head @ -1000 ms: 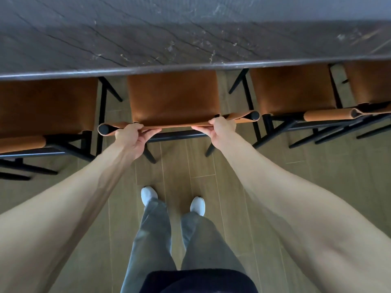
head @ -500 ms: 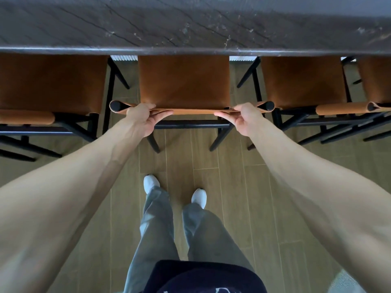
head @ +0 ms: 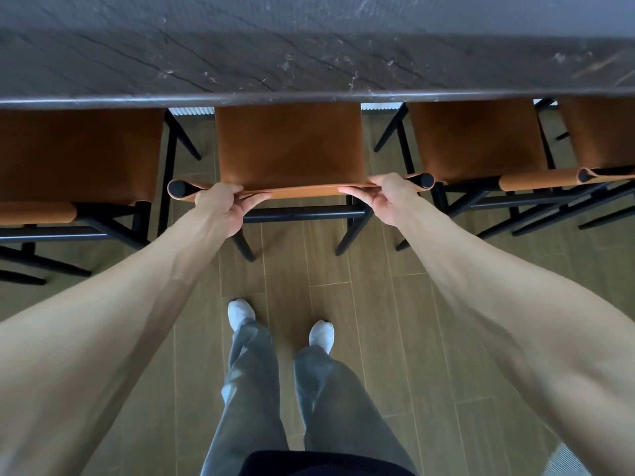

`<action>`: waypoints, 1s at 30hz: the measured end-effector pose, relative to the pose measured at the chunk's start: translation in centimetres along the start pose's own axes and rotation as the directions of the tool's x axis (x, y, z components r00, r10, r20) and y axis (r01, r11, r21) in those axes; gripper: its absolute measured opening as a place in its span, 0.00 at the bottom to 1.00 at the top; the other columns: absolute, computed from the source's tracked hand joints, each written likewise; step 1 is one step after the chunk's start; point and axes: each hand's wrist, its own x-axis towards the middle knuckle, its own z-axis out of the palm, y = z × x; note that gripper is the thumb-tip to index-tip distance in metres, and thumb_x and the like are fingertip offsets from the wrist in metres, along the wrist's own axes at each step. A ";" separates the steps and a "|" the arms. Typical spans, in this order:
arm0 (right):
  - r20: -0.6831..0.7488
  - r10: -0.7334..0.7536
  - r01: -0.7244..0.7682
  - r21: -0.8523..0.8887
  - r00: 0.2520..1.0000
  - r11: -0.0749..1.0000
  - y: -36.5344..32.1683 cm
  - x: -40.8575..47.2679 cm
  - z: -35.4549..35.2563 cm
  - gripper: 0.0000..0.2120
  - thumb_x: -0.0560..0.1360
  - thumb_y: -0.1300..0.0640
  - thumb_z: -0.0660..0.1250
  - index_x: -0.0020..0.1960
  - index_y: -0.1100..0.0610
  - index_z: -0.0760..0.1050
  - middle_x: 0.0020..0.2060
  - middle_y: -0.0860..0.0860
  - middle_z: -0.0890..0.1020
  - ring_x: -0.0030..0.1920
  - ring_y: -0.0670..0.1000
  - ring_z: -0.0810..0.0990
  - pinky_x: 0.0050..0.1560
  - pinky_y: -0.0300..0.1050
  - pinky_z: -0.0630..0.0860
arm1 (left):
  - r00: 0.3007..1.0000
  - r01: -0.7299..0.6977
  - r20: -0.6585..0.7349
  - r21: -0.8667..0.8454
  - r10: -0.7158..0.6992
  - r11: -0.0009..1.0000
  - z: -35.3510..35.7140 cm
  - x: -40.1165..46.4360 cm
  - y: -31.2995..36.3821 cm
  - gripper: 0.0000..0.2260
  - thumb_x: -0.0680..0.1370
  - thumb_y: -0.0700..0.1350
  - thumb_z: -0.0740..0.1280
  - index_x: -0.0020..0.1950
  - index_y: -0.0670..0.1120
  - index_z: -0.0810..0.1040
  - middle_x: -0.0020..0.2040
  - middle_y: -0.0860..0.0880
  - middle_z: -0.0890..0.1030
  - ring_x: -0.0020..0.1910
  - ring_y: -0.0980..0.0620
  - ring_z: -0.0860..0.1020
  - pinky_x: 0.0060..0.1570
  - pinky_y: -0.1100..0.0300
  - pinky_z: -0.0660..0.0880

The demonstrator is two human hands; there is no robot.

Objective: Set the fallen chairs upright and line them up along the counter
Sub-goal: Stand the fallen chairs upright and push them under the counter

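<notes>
Left hand: left hand (head: 223, 209) is wrapped around the top edge of the middle chair (head: 288, 146) backrest, fingers curled under the leather, thumb on top.
Right hand: right hand (head: 388, 197) has the same kind of grip on the other end of that backrest, just inside the black post.
Why held like that: one hand at each end lets you steer the chair straight, so my guess is it's being squared up and slid in.
Chair position: upright, right in front of both hands, seat partly tucked under the counter (head: 309, 63) edge beyond the fingers.
Neighbours: left chair (head: 75, 156) sits out past the left hand, right chair (head: 477, 142) just past the right hand, and a sliver of another further right. All look upright and roughly in a row.
Progress: looks close to done, just fine alignment left I think.
Floor: wood planks (head: 395, 304) under the arms.
Writing/brands: none I can read.
</notes>
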 end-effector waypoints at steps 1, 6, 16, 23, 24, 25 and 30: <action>0.008 -0.004 0.004 -0.004 1.000 1.000 -0.2 0.1 -0.1 0.12 0.81 0.74 0.60 0.63 0.67 0.72 0.59 0.68 0.80 0.52 0.71 0.82 0.45 0.68 0.83 | 1.000 0.000 0.004 -0.002 0.000 1.000 0.0 0.0 -0.2 0.18 0.81 0.28 0.60 0.71 0.35 0.68 0.62 0.34 0.79 0.51 0.34 0.83 0.36 0.44 0.83; 0.018 -0.026 0.027 -0.053 0.999 0.998 -0.4 0.2 -0.6 0.14 0.82 0.72 0.59 0.66 0.64 0.69 0.59 0.67 0.80 0.51 0.69 0.85 0.45 0.64 0.85 | 1.000 0.005 -0.005 0.003 -0.005 1.000 1.0 0.2 -0.5 0.17 0.82 0.29 0.61 0.70 0.36 0.69 0.61 0.35 0.80 0.47 0.35 0.84 0.34 0.45 0.83; 0.001 -0.008 0.008 -0.044 1.000 0.999 -0.1 0.5 -0.5 0.17 0.81 0.73 0.60 0.68 0.63 0.69 0.59 0.67 0.81 0.51 0.69 0.85 0.40 0.62 0.85 | 1.000 -0.012 -0.022 0.006 0.012 1.000 1.0 0.2 -0.2 0.16 0.82 0.29 0.61 0.70 0.35 0.69 0.59 0.34 0.80 0.48 0.35 0.84 0.35 0.47 0.83; -0.020 -0.009 0.008 -0.046 1.000 0.999 0.7 0.8 -0.5 0.13 0.82 0.65 0.65 0.66 0.63 0.72 0.54 0.66 0.84 0.44 0.64 0.88 0.36 0.57 0.85 | 0.999 -0.032 0.006 -0.018 0.032 0.999 0.7 0.4 -0.3 0.14 0.82 0.34 0.64 0.67 0.35 0.72 0.57 0.35 0.82 0.45 0.38 0.86 0.36 0.49 0.84; -0.020 -0.004 0.003 -0.052 1.000 0.999 1.1 0.9 -0.6 0.13 0.82 0.62 0.66 0.65 0.62 0.73 0.54 0.66 0.83 0.46 0.64 0.88 0.37 0.57 0.85 | 0.999 -0.042 0.008 -0.020 0.043 0.999 0.7 0.5 -0.4 0.13 0.82 0.35 0.65 0.66 0.35 0.72 0.56 0.36 0.82 0.42 0.39 0.86 0.37 0.48 0.84; -0.017 0.007 -0.008 -0.065 1.000 0.998 1.5 0.9 -0.7 0.14 0.81 0.58 0.68 0.64 0.62 0.74 0.54 0.67 0.83 0.46 0.64 0.88 0.38 0.58 0.85 | 0.998 -0.060 0.003 -0.015 0.060 0.998 0.7 0.4 -0.6 0.11 0.82 0.36 0.66 0.64 0.36 0.72 0.56 0.36 0.82 0.38 0.40 0.86 0.40 0.47 0.84; 0.095 0.111 -0.090 -0.201 0.989 0.975 2.7 -0.5 1.0 0.25 0.80 0.45 0.67 0.63 0.67 0.73 0.51 0.68 0.84 0.44 0.67 0.87 0.42 0.59 0.86 | 0.998 -0.057 0.002 0.009 0.057 0.998 2.4 -1.6 -1.4 0.08 0.83 0.39 0.63 0.62 0.40 0.72 0.58 0.36 0.78 0.43 0.38 0.83 0.47 0.40 0.83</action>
